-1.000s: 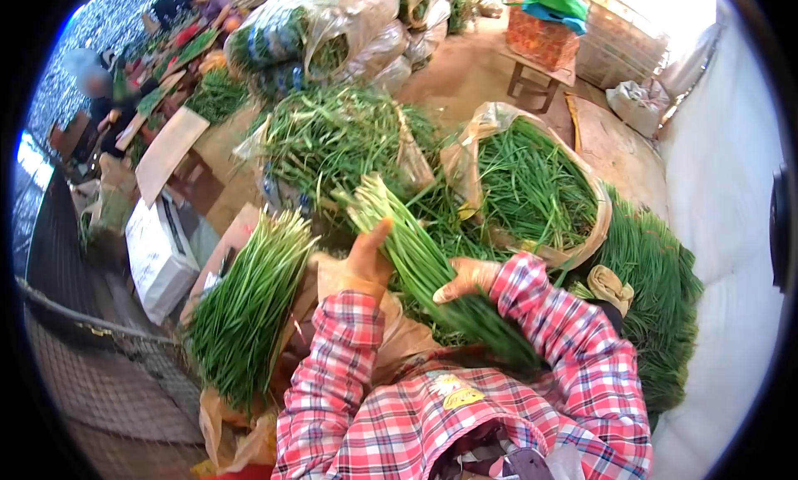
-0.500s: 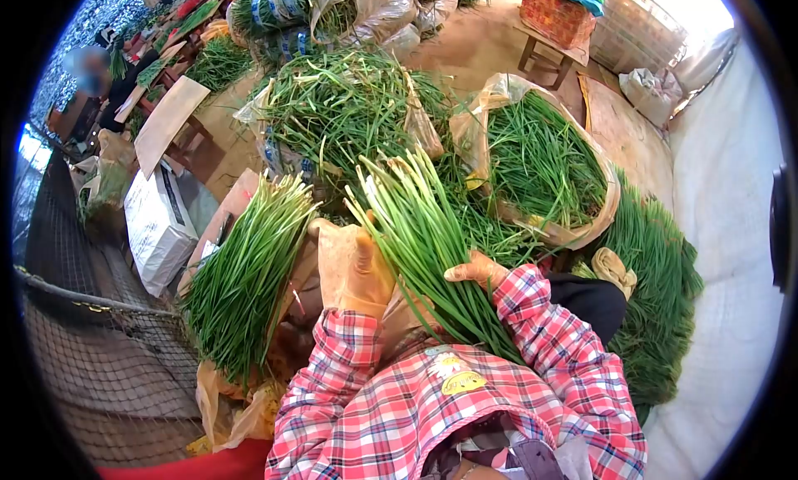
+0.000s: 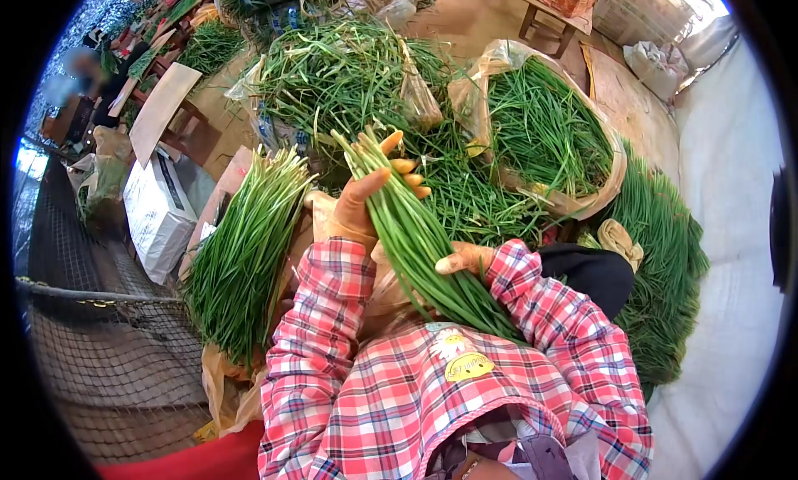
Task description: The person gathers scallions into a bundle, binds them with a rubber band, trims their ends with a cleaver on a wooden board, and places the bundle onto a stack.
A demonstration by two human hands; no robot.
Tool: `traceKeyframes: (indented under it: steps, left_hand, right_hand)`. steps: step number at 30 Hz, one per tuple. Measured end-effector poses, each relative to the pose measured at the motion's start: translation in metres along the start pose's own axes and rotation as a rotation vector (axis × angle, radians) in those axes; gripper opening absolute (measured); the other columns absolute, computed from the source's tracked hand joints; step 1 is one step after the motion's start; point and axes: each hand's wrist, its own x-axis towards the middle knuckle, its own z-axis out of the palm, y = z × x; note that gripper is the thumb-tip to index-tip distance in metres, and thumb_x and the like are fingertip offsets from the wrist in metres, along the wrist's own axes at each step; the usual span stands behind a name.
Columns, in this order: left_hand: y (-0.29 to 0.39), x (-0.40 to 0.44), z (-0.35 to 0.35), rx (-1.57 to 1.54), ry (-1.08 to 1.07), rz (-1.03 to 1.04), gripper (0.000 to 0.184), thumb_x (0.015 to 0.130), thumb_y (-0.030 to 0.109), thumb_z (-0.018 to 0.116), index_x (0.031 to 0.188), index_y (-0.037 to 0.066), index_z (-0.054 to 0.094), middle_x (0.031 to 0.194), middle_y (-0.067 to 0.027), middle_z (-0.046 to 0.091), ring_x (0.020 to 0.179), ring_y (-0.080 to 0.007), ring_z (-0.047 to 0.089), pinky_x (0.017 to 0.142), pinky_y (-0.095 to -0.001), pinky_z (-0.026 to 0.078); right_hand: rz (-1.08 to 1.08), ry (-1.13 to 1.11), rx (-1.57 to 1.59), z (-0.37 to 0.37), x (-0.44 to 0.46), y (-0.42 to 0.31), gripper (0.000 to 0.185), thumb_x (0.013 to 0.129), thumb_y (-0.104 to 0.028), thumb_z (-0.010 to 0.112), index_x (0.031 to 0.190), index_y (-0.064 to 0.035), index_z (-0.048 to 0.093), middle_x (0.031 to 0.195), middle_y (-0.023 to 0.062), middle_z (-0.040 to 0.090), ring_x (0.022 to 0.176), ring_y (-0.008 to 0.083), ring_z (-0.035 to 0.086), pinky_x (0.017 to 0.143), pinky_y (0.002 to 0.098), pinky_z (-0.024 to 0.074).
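A bunch of garlic chives (image 3: 416, 231) slants across my lap, pale stem ends up and left, green leaf ends against my checked apron. My left hand (image 3: 362, 199), in a thin tan glove, cups the bunch near the stem ends, thumb on one side and extended fingers emerging beyond the other. Lower down, my right hand (image 3: 467, 259), likewise gloved, grips the leafy part with its thumb on top; its other fingers are hidden under the leaves. Left of my left arm lies a larger bundle of chives (image 3: 245, 256), its stems pointing the same way.
Ahead lies a big loose heap of chives (image 3: 341, 81). An open plastic bag of chives (image 3: 549, 139) stands to its right. More chives (image 3: 657, 272) are piled along the white sheet (image 3: 723, 189). A white box (image 3: 158, 218) and netting (image 3: 108, 347) flank the left; a person (image 3: 91, 81) sits beyond.
My left hand has come round the stem ends, its fingers now showing beyond the bunch. The stems are gathered more tightly. My right hand still grips lower down; the view has tilted slightly.
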Motion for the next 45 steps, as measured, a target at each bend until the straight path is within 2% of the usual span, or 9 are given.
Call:
traceKeyframes:
  steps: [3, 7, 10, 14, 17, 21, 24, 31, 45]
  left_hand:
    - [-0.001, -0.005, 0.000, 0.065, 0.141, 0.049, 0.063, 0.076, 0.009, 0.067, 0.131, 0.005, 0.037, 0.080, -0.0033, 0.055, 0.076, -0.0186, 0.059, 0.077, -0.0432, 0.053]
    - [-0.007, -0.009, -0.011, 0.062, 0.294, 0.045, 0.043, 0.078, 0.006, 0.065, 0.117, 0.002, 0.049, 0.081, -0.0080, 0.059, 0.080, -0.0223, 0.061, 0.075, -0.0438, 0.053]
    - [-0.010, -0.004, -0.008, 0.116, 0.411, 0.016, 0.039, 0.079, 0.006, 0.063, 0.116, 0.001, 0.049, 0.092, -0.0127, 0.061, 0.089, -0.0269, 0.061, 0.078, -0.0450, 0.053]
    - [-0.009, -0.006, -0.003, 0.076, 0.270, 0.037, 0.046, 0.080, 0.008, 0.062, 0.122, 0.002, 0.045, 0.113, -0.0191, 0.056, 0.105, -0.0342, 0.055, 0.086, -0.0480, 0.048]
    - [-0.010, -0.010, -0.003, 0.019, 0.106, -0.008, 0.063, 0.076, 0.009, 0.063, 0.132, 0.005, 0.034, 0.124, -0.0195, 0.047, 0.118, -0.0366, 0.044, 0.090, -0.0511, 0.045]
    - [-0.013, -0.014, 0.002, 0.028, 0.082, -0.039, 0.059, 0.075, 0.007, 0.063, 0.128, 0.004, 0.038, 0.108, -0.0148, 0.058, 0.111, -0.0371, 0.050, 0.090, -0.0539, 0.044]
    - [-0.015, -0.012, -0.003, 0.062, 0.135, 0.046, 0.049, 0.075, 0.008, 0.063, 0.120, -0.002, 0.045, 0.091, -0.0107, 0.060, 0.104, -0.0322, 0.056, 0.086, -0.0458, 0.049]
    - [-0.019, -0.013, 0.001, 0.057, 0.140, 0.064, 0.052, 0.075, 0.005, 0.062, 0.124, -0.001, 0.043, 0.091, -0.0083, 0.058, 0.102, -0.0295, 0.056, 0.089, -0.0422, 0.047]
    - [-0.022, -0.017, 0.003, 0.353, 0.266, 0.021, 0.025, 0.075, 0.000, 0.062, 0.099, -0.001, 0.054, 0.086, -0.0121, 0.059, 0.078, -0.0245, 0.062, 0.071, -0.0367, 0.054]
  right_hand:
    - [-0.190, 0.246, -0.157, -0.016, -0.015, -0.015, 0.077, 0.070, -0.041, 0.070, 0.130, -0.0056, 0.038, 0.122, 0.0172, 0.048, 0.113, 0.0282, 0.047, 0.091, 0.0384, 0.0433]
    - [-0.384, 0.506, -0.474, -0.006, -0.035, -0.051, 0.090, 0.068, -0.044, 0.070, 0.139, -0.0094, 0.026, 0.130, 0.0167, 0.043, 0.121, 0.0286, 0.040, 0.099, 0.0418, 0.0338]
    - [-0.325, 0.648, -0.974, 0.033, -0.018, -0.051, 0.074, 0.071, -0.022, 0.072, 0.133, -0.0064, 0.035, 0.124, 0.0140, 0.048, 0.116, 0.0234, 0.044, 0.099, 0.0356, 0.0346]
    - [-0.537, 0.589, -0.496, 0.011, 0.000, -0.025, 0.045, 0.085, -0.016, 0.058, 0.125, -0.0025, 0.044, 0.111, 0.0101, 0.058, 0.103, 0.0173, 0.053, 0.092, 0.0292, 0.0398]
    - [-0.331, 0.624, -0.445, 0.005, -0.007, -0.026, 0.036, 0.088, -0.019, 0.052, 0.120, -0.0017, 0.052, 0.104, 0.0046, 0.060, 0.095, 0.0134, 0.053, 0.087, 0.0271, 0.0409]
    - [-0.297, 0.557, -0.437, -0.010, -0.005, -0.017, 0.035, 0.087, -0.019, 0.054, 0.120, -0.0053, 0.053, 0.104, 0.0071, 0.061, 0.095, 0.0151, 0.055, 0.086, 0.0282, 0.0425]
    - [-0.706, 0.885, -0.814, 0.017, -0.009, -0.029, 0.023, 0.086, -0.019, 0.056, 0.103, -0.0040, 0.060, 0.094, 0.0103, 0.062, 0.092, 0.0184, 0.058, 0.082, 0.0319, 0.0459]
    - [-0.260, 0.801, -1.343, 0.036, -0.010, -0.042, 0.040, 0.073, -0.036, 0.068, 0.105, -0.0126, 0.060, 0.094, 0.0088, 0.063, 0.088, 0.0265, 0.060, 0.076, 0.0361, 0.0469]
    - [-0.259, 0.822, -1.429, 0.023, -0.012, -0.078, 0.017, 0.077, -0.025, 0.059, 0.084, -0.0097, 0.061, 0.070, 0.0091, 0.062, 0.066, 0.0226, 0.061, 0.061, 0.0335, 0.0482]
